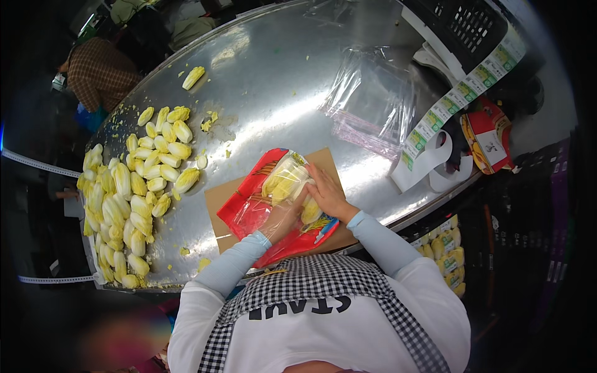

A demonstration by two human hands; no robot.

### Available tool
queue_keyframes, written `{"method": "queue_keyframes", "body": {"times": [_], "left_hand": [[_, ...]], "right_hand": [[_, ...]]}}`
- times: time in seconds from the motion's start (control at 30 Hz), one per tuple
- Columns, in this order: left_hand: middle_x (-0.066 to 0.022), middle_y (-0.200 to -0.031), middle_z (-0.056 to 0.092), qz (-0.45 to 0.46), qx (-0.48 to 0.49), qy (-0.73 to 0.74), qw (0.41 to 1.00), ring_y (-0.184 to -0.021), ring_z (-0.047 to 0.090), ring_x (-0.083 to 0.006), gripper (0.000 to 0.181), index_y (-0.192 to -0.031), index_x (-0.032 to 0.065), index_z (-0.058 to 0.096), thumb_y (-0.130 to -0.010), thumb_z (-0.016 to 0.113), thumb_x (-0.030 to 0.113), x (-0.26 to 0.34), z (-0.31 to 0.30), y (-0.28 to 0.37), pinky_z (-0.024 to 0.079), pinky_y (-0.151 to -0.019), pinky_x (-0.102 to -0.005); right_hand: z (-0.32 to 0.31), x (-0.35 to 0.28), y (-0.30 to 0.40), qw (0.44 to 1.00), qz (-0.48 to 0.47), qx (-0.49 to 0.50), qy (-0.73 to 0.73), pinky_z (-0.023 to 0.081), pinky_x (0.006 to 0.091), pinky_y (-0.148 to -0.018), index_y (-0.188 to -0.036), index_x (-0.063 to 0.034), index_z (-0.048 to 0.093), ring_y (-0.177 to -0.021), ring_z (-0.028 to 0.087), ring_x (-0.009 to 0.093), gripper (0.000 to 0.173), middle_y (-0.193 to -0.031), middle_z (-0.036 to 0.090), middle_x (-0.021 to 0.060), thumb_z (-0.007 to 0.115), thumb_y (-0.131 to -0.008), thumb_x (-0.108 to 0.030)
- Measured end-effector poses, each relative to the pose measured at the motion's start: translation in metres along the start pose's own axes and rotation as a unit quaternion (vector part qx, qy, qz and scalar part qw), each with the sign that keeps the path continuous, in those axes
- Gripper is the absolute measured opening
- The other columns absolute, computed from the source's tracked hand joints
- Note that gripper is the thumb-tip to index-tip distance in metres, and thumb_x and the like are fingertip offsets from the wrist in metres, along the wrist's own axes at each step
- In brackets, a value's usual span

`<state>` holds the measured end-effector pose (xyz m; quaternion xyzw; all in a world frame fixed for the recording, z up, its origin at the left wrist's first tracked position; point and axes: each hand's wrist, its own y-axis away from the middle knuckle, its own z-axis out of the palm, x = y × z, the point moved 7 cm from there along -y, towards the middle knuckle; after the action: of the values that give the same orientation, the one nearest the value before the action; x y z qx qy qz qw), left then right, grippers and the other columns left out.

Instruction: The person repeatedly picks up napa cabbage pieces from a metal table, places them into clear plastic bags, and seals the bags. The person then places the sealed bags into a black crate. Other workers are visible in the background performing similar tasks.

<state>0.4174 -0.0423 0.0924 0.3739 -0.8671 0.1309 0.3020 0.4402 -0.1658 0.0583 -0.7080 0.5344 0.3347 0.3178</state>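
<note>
Before me a clear plastic bag (252, 214) holding several small napa cabbages (282, 184) lies on a red printed sheet (238, 205), with a piece of cardboard (217, 200) beneath. My left hand (282, 219) is partly under or behind the clear film, its fingers reaching the cabbages; its exact hold is unclear. Resting on the bagged cabbages from the right is my right hand (326, 193), fingers extended and close together. The fingertips of both hands nearly meet. Another cabbage shows below them, near the right wrist.
Loose small cabbages (121, 205) cover the left of the metal table (261, 102), among leaf scraps. Clear plastic bags (368, 107) lie at upper right, beside a label strip (443, 112) and a black crate (466, 23). Packed cabbages (447, 254) stand below the table edge. A person (100, 70) is across the table.
</note>
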Motion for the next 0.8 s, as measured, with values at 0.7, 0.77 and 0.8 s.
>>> {"method": "queue_keyframes", "body": {"times": [0.7,0.77,0.8], "left_hand": [[-0.0131,-0.082,0.066,-0.063,0.258,0.137,0.954,-0.071,0.063,-0.0239,0.024,-0.103,0.0018,0.063,-0.086,0.062,0.019,-0.024,-0.136,0.034,0.051,-0.068,-0.0348],[-0.0122,-0.079,0.065,0.029,0.239,-0.115,0.964,-0.073,0.061,-0.0198,0.033,-0.105,0.0009,0.062,-0.085,0.066,0.027,-0.050,-0.106,0.005,0.049,-0.067,-0.0330],[-0.0116,-0.081,0.066,-0.086,0.136,-0.084,0.983,-0.074,0.061,-0.0193,0.037,-0.105,0.0010,0.062,-0.085,0.067,0.032,-0.070,-0.097,-0.006,0.049,-0.067,-0.0325]], "right_hand": [[0.056,-0.046,0.098,0.652,0.459,-0.122,-0.591,0.055,0.0379,-0.084,-0.131,0.0078,0.027,-0.099,0.062,0.037,0.078,-0.113,0.051,0.0306,0.058,-0.089,-0.050],[0.071,-0.036,0.087,0.670,0.440,-0.076,-0.594,0.055,0.0422,-0.085,-0.127,0.0116,0.027,-0.099,0.062,0.039,0.077,-0.109,0.053,0.0280,0.056,-0.090,-0.049],[0.074,-0.030,0.084,0.678,0.423,-0.070,-0.597,0.056,0.0431,-0.085,-0.123,0.0100,0.032,-0.101,0.062,0.038,0.064,-0.107,0.054,0.0243,0.056,-0.093,-0.042]]}}
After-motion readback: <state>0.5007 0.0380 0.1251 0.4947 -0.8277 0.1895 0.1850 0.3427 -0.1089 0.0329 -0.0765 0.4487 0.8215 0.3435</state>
